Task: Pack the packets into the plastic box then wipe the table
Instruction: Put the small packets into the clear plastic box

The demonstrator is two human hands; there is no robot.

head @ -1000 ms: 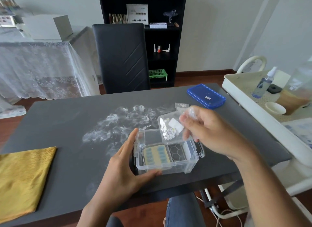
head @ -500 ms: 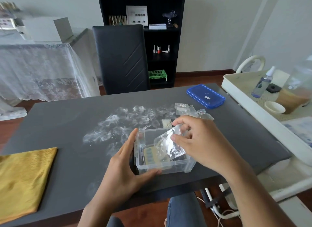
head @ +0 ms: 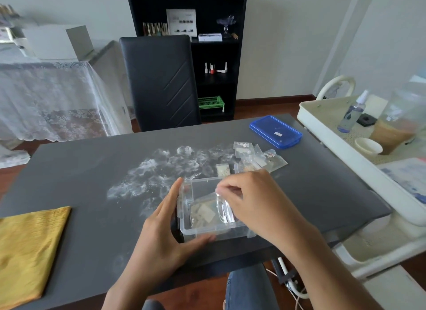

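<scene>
Right hand (head: 258,201) pinches a clear packet (head: 224,207) by its top edge over the plastic box (head: 214,226) at the table's near edge; left hand (head: 166,226) cups the box's side. Packets (head: 255,157) are light, floppy, slick (pinch edges). Lid (head: 275,131) sticker unreadable.

Pale grey walls (head: 288,44) stand over a dark wooden floor (head: 265,104) in soft daylight. At 12 o'clock a black bookshelf (head: 239,56) rises against the wall, and a black high-backed chair (head: 159,81) stands in front of it at the far edge of the dark grey worktop (head: 69,171). At 10 o'clock a lace-covered table (head: 50,97) carries white boxes; at 3 o'clock stands a cream trolley (head: 322,125)
</scene>
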